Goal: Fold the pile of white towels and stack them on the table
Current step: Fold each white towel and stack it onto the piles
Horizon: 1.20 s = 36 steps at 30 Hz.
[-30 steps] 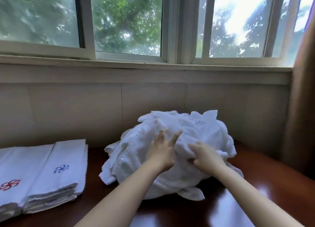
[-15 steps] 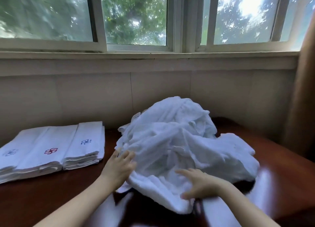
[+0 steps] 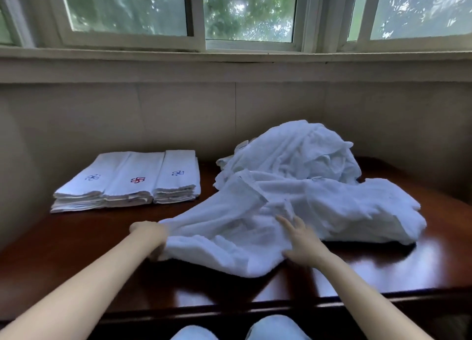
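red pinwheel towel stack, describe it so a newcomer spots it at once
On the dark wooden table under the window, look left of the loose white towel pile to a row of three folded stacks. It is the middle stack; its top towel bears a red pinwheel emblem, while both neighbours' emblems are blue.

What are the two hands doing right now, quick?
Left hand: closed, gripping the white towel by its edge.
Right hand: open, fingers flat on the same towel.
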### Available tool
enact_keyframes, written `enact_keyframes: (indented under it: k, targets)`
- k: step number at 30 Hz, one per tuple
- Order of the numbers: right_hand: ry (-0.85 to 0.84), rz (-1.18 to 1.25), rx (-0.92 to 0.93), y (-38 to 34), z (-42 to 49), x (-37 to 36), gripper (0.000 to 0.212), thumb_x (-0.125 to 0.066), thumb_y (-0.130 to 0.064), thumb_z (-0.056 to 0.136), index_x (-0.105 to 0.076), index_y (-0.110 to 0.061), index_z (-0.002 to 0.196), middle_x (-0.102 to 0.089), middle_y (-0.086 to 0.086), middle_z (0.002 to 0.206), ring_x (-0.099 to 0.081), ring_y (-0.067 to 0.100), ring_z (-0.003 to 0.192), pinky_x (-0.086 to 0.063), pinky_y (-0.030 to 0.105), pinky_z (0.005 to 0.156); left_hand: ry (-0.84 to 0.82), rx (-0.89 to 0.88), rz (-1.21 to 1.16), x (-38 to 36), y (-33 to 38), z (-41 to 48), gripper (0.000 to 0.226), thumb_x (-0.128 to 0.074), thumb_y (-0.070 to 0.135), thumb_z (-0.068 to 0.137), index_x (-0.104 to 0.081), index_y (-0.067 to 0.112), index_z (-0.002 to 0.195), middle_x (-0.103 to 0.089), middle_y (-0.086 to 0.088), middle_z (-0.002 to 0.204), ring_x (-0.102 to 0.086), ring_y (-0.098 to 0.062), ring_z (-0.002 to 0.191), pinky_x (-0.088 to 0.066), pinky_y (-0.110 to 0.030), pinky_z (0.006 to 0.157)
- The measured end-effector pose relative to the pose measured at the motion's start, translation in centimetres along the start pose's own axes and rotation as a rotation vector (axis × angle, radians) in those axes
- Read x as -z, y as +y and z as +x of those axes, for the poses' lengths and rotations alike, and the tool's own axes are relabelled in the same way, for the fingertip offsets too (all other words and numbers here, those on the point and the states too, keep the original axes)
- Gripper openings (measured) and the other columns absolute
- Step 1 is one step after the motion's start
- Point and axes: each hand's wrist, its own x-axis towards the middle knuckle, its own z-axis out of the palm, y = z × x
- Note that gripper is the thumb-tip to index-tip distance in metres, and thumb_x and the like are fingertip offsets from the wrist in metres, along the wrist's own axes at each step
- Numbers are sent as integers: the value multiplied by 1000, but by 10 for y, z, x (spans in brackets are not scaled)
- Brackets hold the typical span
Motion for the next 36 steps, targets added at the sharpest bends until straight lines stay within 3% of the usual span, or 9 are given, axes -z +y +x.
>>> enact_keyframes:
  k: [4,8,11,15,20,24,29,33,36]
  targets:
    - [-82,-76,57,-51,13,-13,58,-59,-36,86,-37,-29,139,-11,11,154,-15,33,142,-22,43,114,-286,60,174,-9,-23,-12,50,-55,31,93,-41,20,140,-42,2,142,-47,-23,128,-42,-32,101]
    - [-88,-92,165,-105,21,-31,25,-50,-23,88,-56,-17,111,-42,7,117,-43,32,119,-36,37,86,39,-292,-151,-13,-23,-9,35,-43,17,96,-54,22,129,-52,0,134,-52,-21,120,-42,-28,91]
    - [-83,-122,174,-124,26,-37,32,-49,-18,89,-50,-14,120,-39,10,130,-44,34,117,-38,40,84,63,-490,-540,-24,-4,-4,37,-42,31,98,-49,23,134,-49,0,137,-47,-18,123,-35,-25,95]
    - [-108,-133,131,-120,25,-39,40,-49,-25,92,-38,-20,130,-36,11,133,-45,34,118,-39,43,92,148,-198,-614,-62,1,21,61,-36,50,98,-26,16,148,-26,-14,151,-31,-35,137,-30,-43,110]
    - [-107,-214,56,-106,22,-38,8,-44,-23,92,-48,-23,100,-38,7,138,-48,29,119,-40,40,93,373,181,-726,-90,-38,41,58,-39,43,96,-27,17,147,-32,-18,144,-42,-37,125,-41,-43,100]
    - [139,-405,-123,-76,19,-35,29,-42,-21,91,-51,-22,119,-47,1,130,-55,24,113,-38,35,90,282,198,-741,-103,-72,43,59,-36,38,99,-21,12,150,-26,-26,148,-32,-40,133,-33,-40,105]
    - [346,-328,-318,-60,25,-31,39,-47,-21,87,-52,-19,126,-55,2,121,-55,25,111,-41,34,89,337,363,-953,-99,-85,34,71,-43,37,98,-10,3,150,-27,-28,145,-50,-39,115,-47,-42,94]
    - [530,-157,-362,-58,27,-18,25,-56,-11,78,-62,0,99,-57,21,104,-55,39,100,-41,41,83,438,459,-1288,-107,-114,30,84,-45,33,98,22,31,148,-55,-17,123,-62,-28,62,-57,-36,63]
    - [485,-149,-427,-51,26,-14,25,-56,-10,81,-56,0,105,-53,24,109,-51,41,104,-41,43,87,415,411,-1106,-119,-129,32,72,-45,30,97,1,27,153,-52,-14,135,-62,-29,82,-47,-30,71]
